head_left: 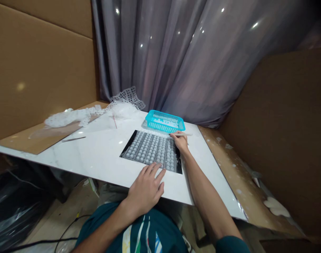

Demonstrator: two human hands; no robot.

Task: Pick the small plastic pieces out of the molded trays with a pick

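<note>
Our left hand (146, 189): grip empty, likely steadying sheet (178, 164) near front edge of tabletop (104, 151) | right hand (181, 142): grip pinching stick (185, 134), seemingly for control

Openwork turquoise on basket (161, 126); pale grey dots in rows on black-edged panel (151, 149); whitish on stick (183, 134); white with faint grey veining on tabletop (97, 151); greyish purple on curtain (155, 52); brown on cardboard (44, 63); dark teal with multicoloured print on shirt (168, 228)

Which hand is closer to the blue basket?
Right. The right hand is just in front of the blue basket, near its right end; the left hand is farther off, at the near edge of the dotted panel.
</note>
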